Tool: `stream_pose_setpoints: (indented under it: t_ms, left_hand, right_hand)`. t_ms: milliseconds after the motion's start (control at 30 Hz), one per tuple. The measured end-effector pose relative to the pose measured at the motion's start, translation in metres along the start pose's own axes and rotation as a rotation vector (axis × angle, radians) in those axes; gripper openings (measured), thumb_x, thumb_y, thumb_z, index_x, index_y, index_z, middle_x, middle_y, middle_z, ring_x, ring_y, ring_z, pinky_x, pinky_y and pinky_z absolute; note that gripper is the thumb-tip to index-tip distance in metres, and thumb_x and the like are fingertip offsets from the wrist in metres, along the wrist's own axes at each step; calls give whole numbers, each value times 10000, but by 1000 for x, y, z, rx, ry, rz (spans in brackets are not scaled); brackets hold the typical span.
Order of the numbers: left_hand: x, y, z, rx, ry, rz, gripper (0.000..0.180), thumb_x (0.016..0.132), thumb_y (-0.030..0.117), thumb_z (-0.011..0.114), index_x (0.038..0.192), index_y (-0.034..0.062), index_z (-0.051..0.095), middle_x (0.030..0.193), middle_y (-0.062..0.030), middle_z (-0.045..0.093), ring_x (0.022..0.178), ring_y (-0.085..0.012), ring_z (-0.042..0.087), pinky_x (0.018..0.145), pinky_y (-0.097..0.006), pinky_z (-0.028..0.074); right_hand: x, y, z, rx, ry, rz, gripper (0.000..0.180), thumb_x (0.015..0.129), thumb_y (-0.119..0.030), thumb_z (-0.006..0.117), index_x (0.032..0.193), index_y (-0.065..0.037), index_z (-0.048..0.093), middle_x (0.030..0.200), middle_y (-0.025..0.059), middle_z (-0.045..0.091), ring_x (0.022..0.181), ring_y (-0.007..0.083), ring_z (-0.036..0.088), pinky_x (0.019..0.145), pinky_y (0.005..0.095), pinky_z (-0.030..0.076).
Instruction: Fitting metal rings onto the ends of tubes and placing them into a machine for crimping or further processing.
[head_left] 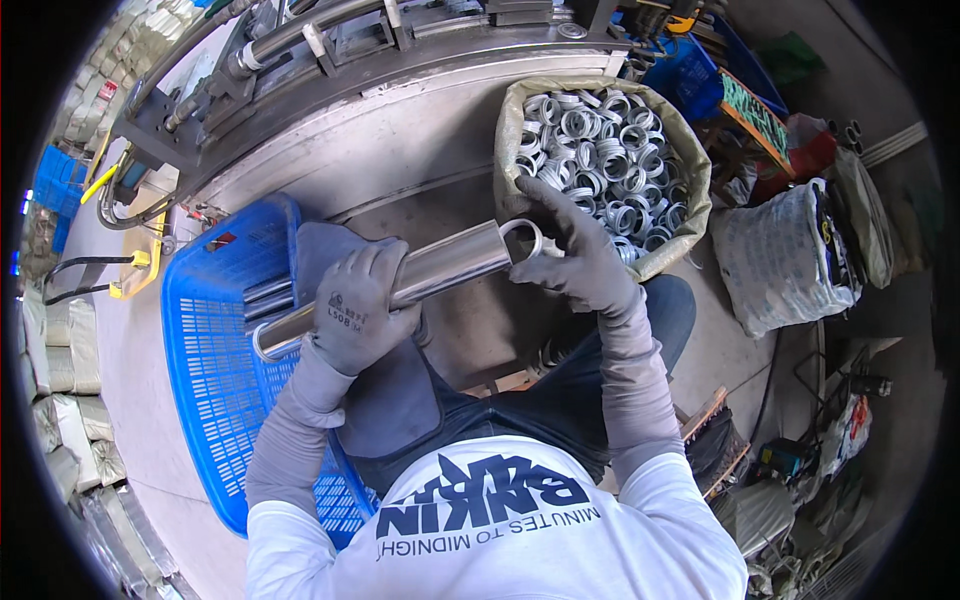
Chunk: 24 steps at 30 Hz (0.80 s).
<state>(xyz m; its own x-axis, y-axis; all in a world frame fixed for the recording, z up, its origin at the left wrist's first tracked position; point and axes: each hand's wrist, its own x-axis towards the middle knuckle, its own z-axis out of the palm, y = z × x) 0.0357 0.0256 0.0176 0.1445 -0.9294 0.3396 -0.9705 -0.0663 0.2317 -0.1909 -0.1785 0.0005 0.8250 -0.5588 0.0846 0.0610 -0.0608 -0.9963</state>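
Observation:
My left hand [355, 305] is wrapped round a shiny metal tube [455, 262], which slants up to the right across my lap. The tube's lower left end, with a pale ring-like edge, reaches over a blue plastic basket [185, 330]. At the upper right end, my right hand [585, 255] has a silvery metal ring [537, 236] between thumb and fingers. That ring sits right at the tube's mouth; whether it touches the tube I cannot tell. Both hands wear grey gloves. Further metal tubes [268, 295] lie in the basket, partly hidden by a dark pad [325, 250].
A woven sack [510, 150] full of loose metal rings [610, 160] stands ahead to the right. Along the far side runs a machine bench [400, 125]. To the right are a stuffed pale bag [775, 265] and blue crates [690, 75]. Wrapped bundles [75, 440] are stacked at left.

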Motion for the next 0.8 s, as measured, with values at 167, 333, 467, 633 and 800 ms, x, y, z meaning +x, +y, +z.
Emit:
stream_pose_setpoints:
  t_ms: [167, 333, 467, 633, 800]
  left_hand:
    - [4, 5, 7, 12, -17, 6, 600, 704, 204, 782, 1262, 41, 638, 1033, -176, 688, 943, -381, 680, 835, -479, 526]
    - [0, 7, 8, 87, -108, -10, 603, 717, 230, 776, 1267, 36, 621, 1058, -163, 671, 965, -370, 670, 850, -486, 518]
    - [0, 4, 7, 92, -160, 15, 651, 717, 231, 789, 1301, 31, 583, 1101, -155, 656, 1026, -351, 660, 882, -476, 508]
    - [0, 9, 12, 181, -288, -52, 704, 699, 240, 824, 1318, 36, 559, 1154, -141, 648, 1085, -325, 651, 916, -456, 504]
    - [5, 10, 18, 239, -282, -56, 709, 711, 250, 832, 1327, 39, 552, 1168, -136, 647, 1098, -315, 646, 939, -448, 505]
  right_hand:
    - [3, 35, 37, 245, 110, 4, 452, 982, -205, 688, 1363, 33, 634, 1216, 99, 702, 1064, 137, 644, 931, 308, 536]
    - [10, 41, 64, 24, 342, -194, 501, 1092, -365, 410, 1177, 53, 671, 1109, 172, 717, 1026, 261, 708, 958, 354, 537]
    - [12, 40, 63, -196, 353, -265, 321, 1081, -156, 444, 1124, 45, 691, 1085, 159, 701, 983, 261, 702, 894, 351, 545]
    - [15, 49, 81, -181, 490, -162, 215, 1058, -106, 549, 1112, 36, 701, 1035, 158, 713, 939, 259, 695, 859, 353, 542]
    - [22, 56, 80, -121, 544, -52, 243, 1059, -170, 579, 1102, 32, 708, 948, 138, 713, 844, 236, 652, 809, 336, 526]
